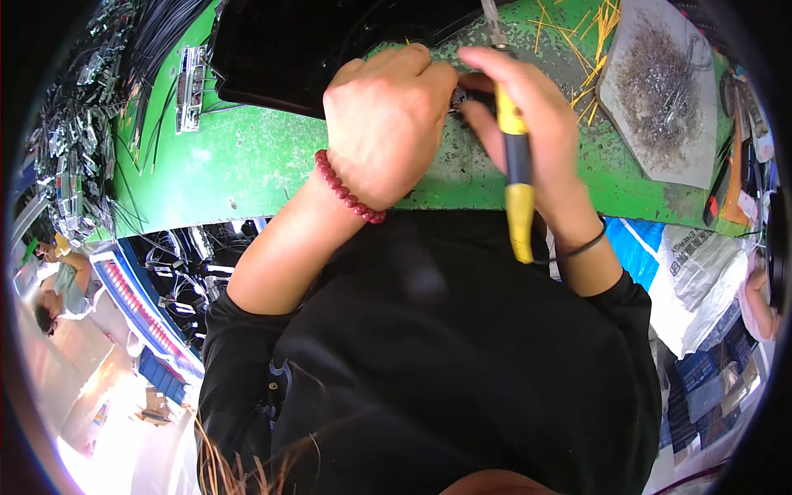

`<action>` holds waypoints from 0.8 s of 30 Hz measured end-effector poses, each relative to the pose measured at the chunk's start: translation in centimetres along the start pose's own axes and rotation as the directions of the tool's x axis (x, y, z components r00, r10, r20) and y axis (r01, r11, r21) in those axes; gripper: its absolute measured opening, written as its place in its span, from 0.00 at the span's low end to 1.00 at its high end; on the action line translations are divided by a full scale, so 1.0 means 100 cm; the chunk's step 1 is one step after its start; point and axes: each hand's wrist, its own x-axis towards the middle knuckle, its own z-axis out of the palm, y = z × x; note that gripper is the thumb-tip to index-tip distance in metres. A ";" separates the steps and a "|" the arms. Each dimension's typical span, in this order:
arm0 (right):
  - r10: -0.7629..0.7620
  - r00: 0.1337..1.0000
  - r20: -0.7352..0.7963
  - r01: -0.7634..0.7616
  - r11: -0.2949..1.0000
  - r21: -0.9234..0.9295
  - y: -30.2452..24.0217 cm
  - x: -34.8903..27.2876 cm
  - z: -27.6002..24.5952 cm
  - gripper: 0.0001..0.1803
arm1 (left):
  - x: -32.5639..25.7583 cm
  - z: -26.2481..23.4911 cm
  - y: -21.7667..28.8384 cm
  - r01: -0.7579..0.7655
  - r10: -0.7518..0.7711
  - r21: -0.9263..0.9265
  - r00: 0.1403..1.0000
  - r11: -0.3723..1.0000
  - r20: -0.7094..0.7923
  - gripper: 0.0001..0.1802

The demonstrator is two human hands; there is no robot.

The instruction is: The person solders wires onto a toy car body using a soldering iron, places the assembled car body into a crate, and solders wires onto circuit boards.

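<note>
Left hand (386,124) clamps small part (459,99) steady; right hand (528,124), at 3 o'clock, fist-grips yellow-grey tool (513,157), tip at 12.

The scene is brightly and evenly lit, with soft light falling from above onto the scuffed green-painted desk (247,165); colours there are saturated and detail is crisp at the centre. Shadows are short and faint, gathered just under the hands. The lower left corner is blown out to white glare, washing away the floor. The person's black cloth top (429,355) swallows detail and reads as a nearly flat dark mass. Strong fisheye distortion bends the desk's straight edge into an arc, and a black vignette rings the frame. Loose hair strands (223,470) at the bottom edge are blurred, too close to focus.
</note>
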 end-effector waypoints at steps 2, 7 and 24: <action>0.120 0.993 -0.016 -0.113 0.965 0.238 -0.004 -0.003 -0.016 0.24 | 0.000 -0.001 0.000 0.030 -0.030 -0.003 0.999 1.000 0.037 0.04; 0.357 0.916 -0.184 -0.283 0.899 0.334 0.005 -0.040 -0.110 0.39 | 0.006 -0.001 0.002 0.014 -0.013 -0.016 0.999 1.000 0.043 0.05; 0.464 0.637 -0.616 -0.190 0.868 0.458 0.068 -0.116 -0.184 0.07 | 0.014 -0.008 0.013 0.068 -0.065 -0.011 0.982 0.998 0.180 0.04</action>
